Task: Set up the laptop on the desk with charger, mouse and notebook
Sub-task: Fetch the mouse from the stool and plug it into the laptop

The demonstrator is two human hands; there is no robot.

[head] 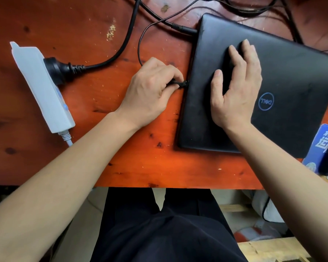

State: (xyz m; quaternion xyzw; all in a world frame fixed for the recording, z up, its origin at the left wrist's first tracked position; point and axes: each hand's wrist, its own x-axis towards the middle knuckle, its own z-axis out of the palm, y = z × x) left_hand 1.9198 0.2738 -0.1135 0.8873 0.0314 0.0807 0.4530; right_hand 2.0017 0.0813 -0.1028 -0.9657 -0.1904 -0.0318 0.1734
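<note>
While flat on the laptop [284,76], right hand [235,91]; left hand [150,91] on plug [180,83].

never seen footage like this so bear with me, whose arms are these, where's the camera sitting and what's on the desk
There is no machine here: the arms belong to a person, and the single camera is worn on their head, looking down at the desk, so you also see their lap below its edge.

On the orange wooden desk lies a closed black laptop. The right hand rests flat on its lid. The left hand pinches a small black plug with its fingers at the laptop's left edge. A thicker cable is already plugged in further back. At far left lies a white power strip with a black plug in it.
</note>
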